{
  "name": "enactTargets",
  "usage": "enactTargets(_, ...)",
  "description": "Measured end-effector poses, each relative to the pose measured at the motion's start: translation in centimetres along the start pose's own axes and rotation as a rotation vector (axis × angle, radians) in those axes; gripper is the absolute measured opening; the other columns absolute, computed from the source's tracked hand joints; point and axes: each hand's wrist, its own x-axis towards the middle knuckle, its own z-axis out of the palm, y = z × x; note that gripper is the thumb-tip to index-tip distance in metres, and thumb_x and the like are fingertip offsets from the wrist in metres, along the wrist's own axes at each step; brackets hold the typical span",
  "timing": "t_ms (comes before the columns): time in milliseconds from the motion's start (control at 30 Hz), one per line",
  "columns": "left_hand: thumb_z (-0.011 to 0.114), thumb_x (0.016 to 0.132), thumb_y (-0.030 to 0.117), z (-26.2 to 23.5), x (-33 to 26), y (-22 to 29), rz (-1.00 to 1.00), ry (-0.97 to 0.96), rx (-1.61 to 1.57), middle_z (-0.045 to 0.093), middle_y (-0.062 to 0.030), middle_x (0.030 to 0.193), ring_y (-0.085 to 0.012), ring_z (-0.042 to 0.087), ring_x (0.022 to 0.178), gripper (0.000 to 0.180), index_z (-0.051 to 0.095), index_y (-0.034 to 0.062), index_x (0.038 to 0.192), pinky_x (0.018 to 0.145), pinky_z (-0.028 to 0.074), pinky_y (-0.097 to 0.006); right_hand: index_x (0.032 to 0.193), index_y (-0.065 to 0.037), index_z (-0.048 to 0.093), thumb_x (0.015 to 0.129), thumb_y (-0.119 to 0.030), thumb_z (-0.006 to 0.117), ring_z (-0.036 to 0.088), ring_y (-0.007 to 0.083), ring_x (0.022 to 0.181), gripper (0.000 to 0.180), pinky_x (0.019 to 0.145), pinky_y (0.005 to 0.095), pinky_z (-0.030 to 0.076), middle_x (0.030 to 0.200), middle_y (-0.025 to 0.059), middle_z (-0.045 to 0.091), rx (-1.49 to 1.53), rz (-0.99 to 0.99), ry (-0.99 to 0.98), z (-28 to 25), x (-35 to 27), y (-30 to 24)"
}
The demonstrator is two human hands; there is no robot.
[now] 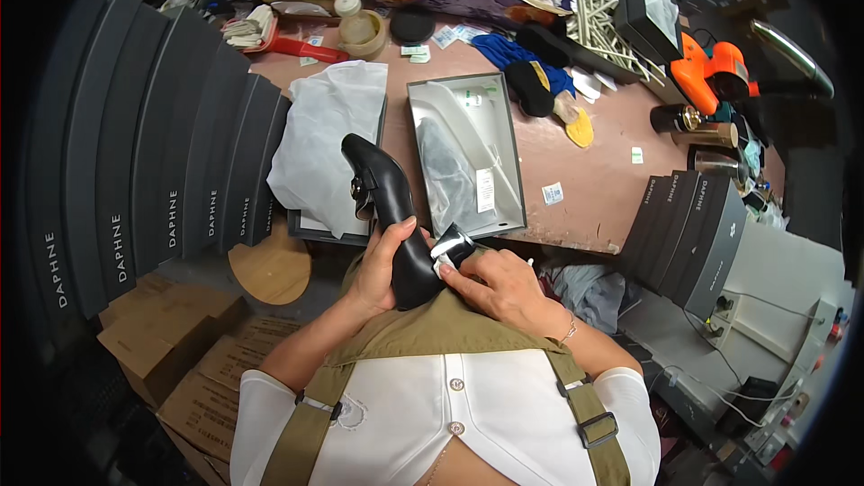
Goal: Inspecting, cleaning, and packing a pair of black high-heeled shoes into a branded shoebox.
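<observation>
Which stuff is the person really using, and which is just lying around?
In use: black shoe, held by left hand; small white piece pressed on by right hand; open shoebox.
Lying about: orange tool, blue cloth, stacked dark boxes.

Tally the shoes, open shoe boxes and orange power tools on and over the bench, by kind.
Black shoe, held in the left hand and right hand: 1
Open shoe boxes: 2
Orange power tool: 1
Total: 4
</observation>
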Motion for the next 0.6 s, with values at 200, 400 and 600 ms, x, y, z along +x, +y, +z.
enactTargets(200, 0.061, 0.09, 0.034, 1.4, 0.4, -1.3, 0.014, -0.006, 0.075, 0.06, -0.0048, 0.086, -0.013, 0.061, 0.075, 0.03, 0.059, 0.004, 0.095, 0.069, 0.053, -0.027, 0.119, -0.003, 0.061, 0.079, -0.012, 0.063, 0.055, 0.0204, 0.08, 0.041, 0.065, 0.0344, 0.042, 0.085, 0.0052, 0.053, 0.021, 0.125, -0.049, -1.1, 0.7, -0.3)
enactTargets(400, 0.063, 0.087, 0.036, 0.8, 0.5, -1.4, -0.024, 0.035, 0.011, 0.06, -0.0048, 0.087, -0.0137, 0.062, 0.076, 0.032, 0.059, 0.0047, 0.096, 0.069, 0.053, -0.028, 0.122, -0.006, 0.061, 0.078, -0.012, 0.064, 0.054, 0.0206, 0.076, 0.045, 0.063, 0.0345, 0.042, 0.085, 0.0047, 0.053, 0.046, 0.111, -0.045, -1.2, -1.5, -0.6)
enactTargets(600, 0.063, 0.087, 0.036, 1.5, 0.1, -1.4, 0.066, 0.054, 0.096, 0.06, -0.0054, 0.086, -0.0132, 0.061, 0.076, 0.034, 0.059, 0.004, 0.097, 0.071, 0.051, -0.027, 0.12, -0.009, 0.061, 0.07, -0.011, 0.069, 0.054, 0.0217, 0.07, 0.051, 0.059, 0.0355, 0.044, 0.081, 0.0051, 0.051, 0.091, 0.082, 0.002, -1.0, -0.9, -0.5)
